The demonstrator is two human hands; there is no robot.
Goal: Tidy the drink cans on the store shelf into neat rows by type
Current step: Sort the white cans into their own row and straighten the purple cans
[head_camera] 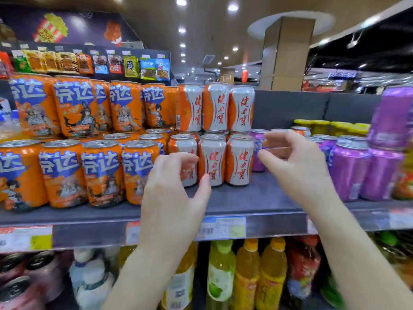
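- Orange cans [100,171] stand left of the white cans [211,158], on the shelf [257,195].
- Left hand [172,193], half open and empty, hovers before the white cans.
- Right hand [295,159], fingers spread, empty.
- Purple cans [348,168] stand right of the white cans.

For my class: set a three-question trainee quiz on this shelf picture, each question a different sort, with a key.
1. True or false: the left hand grips a can.
2. Which cans sit between the orange cans and the purple cans? A) green B) white-and-orange C) black
3. Fill in: the white-and-orange cans are stacked ___ layers high.

Key: 1 false, both it and the right hand are open and empty. 2 B. 3 two.
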